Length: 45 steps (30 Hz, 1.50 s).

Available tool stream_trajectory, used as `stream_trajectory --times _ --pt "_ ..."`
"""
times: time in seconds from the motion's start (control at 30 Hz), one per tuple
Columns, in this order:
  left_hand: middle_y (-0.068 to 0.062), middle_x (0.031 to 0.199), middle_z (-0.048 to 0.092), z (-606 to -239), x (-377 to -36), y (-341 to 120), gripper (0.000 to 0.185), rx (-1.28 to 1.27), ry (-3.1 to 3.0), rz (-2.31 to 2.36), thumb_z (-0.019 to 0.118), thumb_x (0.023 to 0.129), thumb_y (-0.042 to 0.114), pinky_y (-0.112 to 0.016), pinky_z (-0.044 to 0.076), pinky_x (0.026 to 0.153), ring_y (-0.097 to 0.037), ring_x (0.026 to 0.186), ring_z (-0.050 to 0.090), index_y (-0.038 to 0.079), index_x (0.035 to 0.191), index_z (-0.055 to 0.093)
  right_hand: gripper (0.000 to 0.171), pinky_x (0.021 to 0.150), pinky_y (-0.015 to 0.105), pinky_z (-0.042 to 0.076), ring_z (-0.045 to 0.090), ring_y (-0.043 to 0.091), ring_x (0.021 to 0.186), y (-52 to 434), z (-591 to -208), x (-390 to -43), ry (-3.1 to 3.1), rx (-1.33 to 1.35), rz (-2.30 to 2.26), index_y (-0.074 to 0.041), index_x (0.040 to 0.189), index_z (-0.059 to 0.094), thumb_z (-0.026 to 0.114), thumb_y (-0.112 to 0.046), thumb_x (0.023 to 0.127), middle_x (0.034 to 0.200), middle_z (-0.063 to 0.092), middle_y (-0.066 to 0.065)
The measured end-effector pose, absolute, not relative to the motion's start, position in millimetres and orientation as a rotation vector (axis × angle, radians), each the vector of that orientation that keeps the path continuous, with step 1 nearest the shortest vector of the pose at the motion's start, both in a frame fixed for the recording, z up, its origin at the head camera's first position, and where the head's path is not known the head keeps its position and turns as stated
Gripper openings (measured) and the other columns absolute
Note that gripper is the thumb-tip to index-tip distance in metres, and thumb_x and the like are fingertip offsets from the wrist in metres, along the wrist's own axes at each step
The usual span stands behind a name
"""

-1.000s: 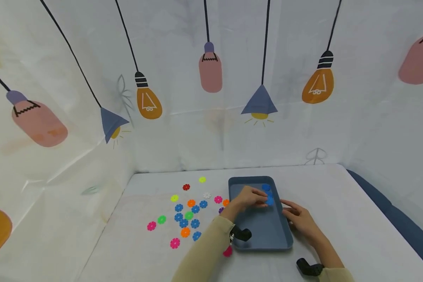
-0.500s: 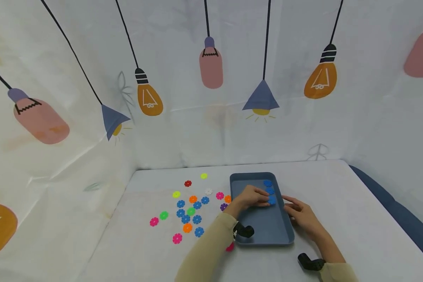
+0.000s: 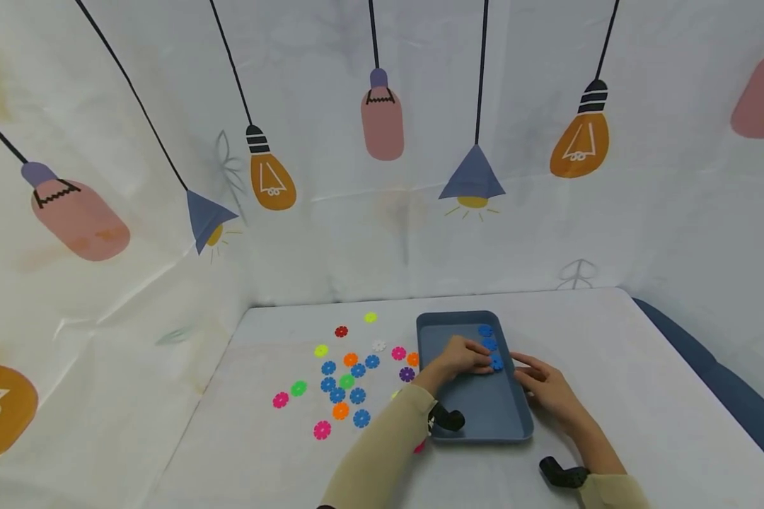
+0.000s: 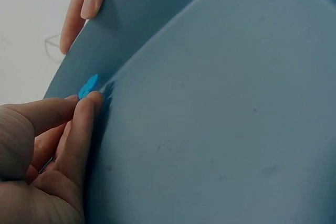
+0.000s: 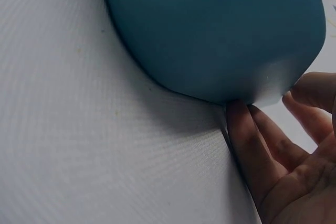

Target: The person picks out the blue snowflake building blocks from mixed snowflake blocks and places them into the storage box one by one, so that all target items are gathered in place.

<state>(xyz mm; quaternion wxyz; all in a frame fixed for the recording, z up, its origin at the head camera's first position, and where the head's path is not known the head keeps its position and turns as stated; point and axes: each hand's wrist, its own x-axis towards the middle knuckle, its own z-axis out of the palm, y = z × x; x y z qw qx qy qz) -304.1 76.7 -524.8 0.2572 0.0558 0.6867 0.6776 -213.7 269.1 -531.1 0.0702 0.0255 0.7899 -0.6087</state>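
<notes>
The right hand [image 3: 550, 399], fingers loosely extended, touches the tray [image 3: 484, 422] at its 3 o'clock wall; the left hand [image 3: 460, 355] pinches a blue disc [image 3: 496, 363] near 2; a clumsy release might nudge the two blue discs [image 3: 490, 344] toward 1; open tray floor lies at 6; loose discs [image 3: 346, 382] scatter outside at 9; the rim crowds 2.

The white table has a pale, creased sheet rising behind it and another sloping up at its left. Behind the table, the back sheet [image 3: 331, 247] bears printed lamps on dark cords: a pink bulb [image 3: 383, 129], a blue shade [image 3: 473, 175] and orange bulbs [image 3: 579, 147]. Beyond the table's right edge shows something dark blue [image 3: 681, 350], partly hidden.
</notes>
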Motion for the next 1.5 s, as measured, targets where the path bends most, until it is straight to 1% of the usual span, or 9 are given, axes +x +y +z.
stream_trajectory --times 0.3,0.5,0.77,1.0,1.13,1.37,1.5 --pt "-0.016 0.077 0.067 -528.6 -301.8 80.0 0.01 0.127 1.923 1.815 0.07 0.083 -0.01 -0.032 0.059 0.064 -0.028 0.071 0.071 -0.008 0.092 0.072 0.053 0.07 0.034 0.052 0.061 0.025 0.094 269.4 -534.8 -209.2 2.377 0.111 -1.833 -0.004 0.146 0.041 0.058 -0.021 0.099 0.123 0.059 0.024" --pt "-0.014 0.075 0.068 -528.6 -306.0 82.3 0.011 0.136 1.978 1.848 0.072 0.081 -0.012 -0.03 0.059 0.063 -0.026 0.07 0.071 -0.01 0.091 0.072 0.053 0.073 0.034 0.052 0.061 0.026 0.098 268.0 -531.4 -212.4 2.391 0.08 -1.834 -0.005 0.147 0.041 0.057 -0.022 0.1 0.125 0.057 0.025" --pt "-0.012 0.072 0.068 -529.1 -309.5 81.1 0.007 0.157 2.074 1.807 0.075 0.08 -0.008 -0.029 0.058 0.059 -0.022 0.064 0.07 -0.005 0.085 0.074 0.052 0.076 0.034 0.052 0.061 0.029 0.102 266.6 -530.6 -216.2 2.418 0.059 -1.817 -0.005 0.146 0.042 0.057 -0.022 0.1 0.126 0.056 0.027" --pt "-0.007 0.066 0.067 -526.8 -309.7 78.0 0.005 0.225 2.227 1.657 0.078 0.08 0.0 -0.027 0.056 0.052 -0.016 0.053 0.066 0.001 0.084 0.076 0.053 0.077 0.034 0.053 0.061 0.029 0.102 268.4 -531.7 -214.7 2.405 0.038 -1.829 -0.004 0.146 0.041 0.058 -0.023 0.1 0.126 0.056 0.027" --pt "-0.006 0.063 0.067 -525.7 -309.4 76.5 0.007 0.261 2.257 1.623 0.079 0.079 0.001 -0.027 0.056 0.05 -0.015 0.05 0.064 0.003 0.084 0.076 0.054 0.077 0.034 0.053 0.061 0.029 0.102 269.2 -532.5 -214.5 2.41 0.044 -1.831 -0.005 0.146 0.041 0.058 -0.024 0.099 0.126 0.056 0.027" --pt "-0.005 0.058 0.066 -524.7 -308.8 73.6 0.017 0.322 2.276 1.57 0.083 0.072 -0.001 -0.028 0.056 0.051 -0.016 0.05 0.065 0.002 0.088 0.076 0.054 0.078 0.035 0.052 0.06 0.03 0.105 269.1 -533.2 -213.2 2.419 0.057 -1.815 -0.005 0.146 0.042 0.059 -0.025 0.099 0.127 0.056 0.026" --pt "-0.004 0.056 0.065 -523.3 -307.7 73.9 0.018 0.337 2.284 1.566 0.083 0.072 -0.001 -0.028 0.056 0.051 -0.015 0.05 0.065 0.002 0.088 0.076 0.053 0.076 0.035 0.052 0.061 0.028 0.102 268.3 -531.9 -213.0 2.414 0.066 -1.814 -0.005 0.146 0.042 0.058 -0.024 0.099 0.126 0.057 0.026"
